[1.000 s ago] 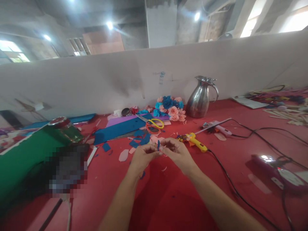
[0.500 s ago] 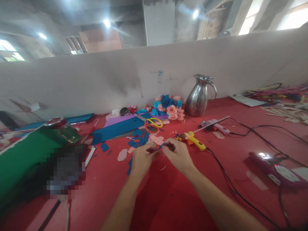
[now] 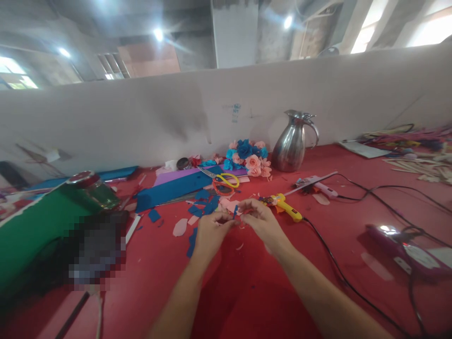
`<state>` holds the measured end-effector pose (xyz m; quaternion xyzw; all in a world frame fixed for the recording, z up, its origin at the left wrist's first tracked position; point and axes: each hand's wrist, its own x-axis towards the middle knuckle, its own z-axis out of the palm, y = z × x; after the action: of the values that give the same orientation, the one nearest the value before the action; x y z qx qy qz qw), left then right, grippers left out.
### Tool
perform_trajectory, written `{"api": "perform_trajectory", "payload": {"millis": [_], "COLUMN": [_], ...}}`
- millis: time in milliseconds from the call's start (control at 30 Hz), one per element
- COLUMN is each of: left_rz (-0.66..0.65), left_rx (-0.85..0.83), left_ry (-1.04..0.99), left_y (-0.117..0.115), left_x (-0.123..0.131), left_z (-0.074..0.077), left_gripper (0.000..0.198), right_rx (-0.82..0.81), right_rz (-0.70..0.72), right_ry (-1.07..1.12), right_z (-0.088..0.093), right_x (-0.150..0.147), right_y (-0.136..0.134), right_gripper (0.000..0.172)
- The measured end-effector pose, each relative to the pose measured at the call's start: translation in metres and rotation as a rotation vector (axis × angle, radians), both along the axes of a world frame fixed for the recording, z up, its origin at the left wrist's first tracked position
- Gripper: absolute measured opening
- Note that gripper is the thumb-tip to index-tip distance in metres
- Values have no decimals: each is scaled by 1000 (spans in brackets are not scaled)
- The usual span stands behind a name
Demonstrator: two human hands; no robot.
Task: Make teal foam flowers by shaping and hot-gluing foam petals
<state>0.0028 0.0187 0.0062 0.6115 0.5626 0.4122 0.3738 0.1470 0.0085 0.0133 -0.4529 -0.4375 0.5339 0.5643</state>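
My left hand (image 3: 211,232) and my right hand (image 3: 260,219) meet over the red table (image 3: 247,292), fingertips pinched together on a small blue foam piece (image 3: 235,211). Loose blue scraps (image 3: 208,205) and pink petal cut-outs (image 3: 181,227) lie just beyond my hands. A yellow glue gun (image 3: 286,208) rests right of my right hand, its black cord (image 3: 335,263) trailing toward me. Scissors with yellow and orange handles (image 3: 223,182) lie on a blue foam sheet (image 3: 173,190). A cluster of blue and pink foam flowers (image 3: 249,157) sits by the wall.
A steel jug (image 3: 294,141) stands beside the flowers. A green sheet (image 3: 35,226) and a glass jar (image 3: 92,190) are on the left, with a blurred patch below. A second glue gun (image 3: 319,186), cables and a purple device (image 3: 399,245) lie right. A white partition wall (image 3: 141,117) bounds the table's back.
Both hands have stayed together on the blue piece, working it with small finger shifts; it has tilted between the fingertips. The view has shifted slightly.
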Motion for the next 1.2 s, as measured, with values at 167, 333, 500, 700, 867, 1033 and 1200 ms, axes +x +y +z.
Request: {"api": "perform_trajectory", "payload": {"millis": [167, 333, 500, 700, 867, 1033, 1200], "left_rz": [-54, -55, -24, -97, -149, -143, -68], "left_rx": [-98, -90, -80, -129, -208, -248, -260], "left_ry": [-219, -405, -490, -557, -584, -614, -701], "left_y": [-2, 1, 4, 2, 2, 2, 2], "left_x": [2, -1, -5, -5, -6, -7, -5], "left_z": [4, 2, -2, -2, -2, -1, 3], "left_gripper": [12, 16, 16, 17, 22, 22, 21], "right_rx": [5, 36, 27, 46, 72, 66, 53], "right_rz": [91, 128, 220, 165, 145, 134, 117], "right_ry": [-101, -91, -93, -186, -195, -149, -108], "right_z": [-1, 2, -5, -13, -12, -10, -10], "right_x": [-2, -3, -6, -7, -8, -8, -9], "right_y": [-2, -2, -2, 0, -1, -2, -2], "right_gripper": [18, 16, 18, 13, 11, 9, 8]}}
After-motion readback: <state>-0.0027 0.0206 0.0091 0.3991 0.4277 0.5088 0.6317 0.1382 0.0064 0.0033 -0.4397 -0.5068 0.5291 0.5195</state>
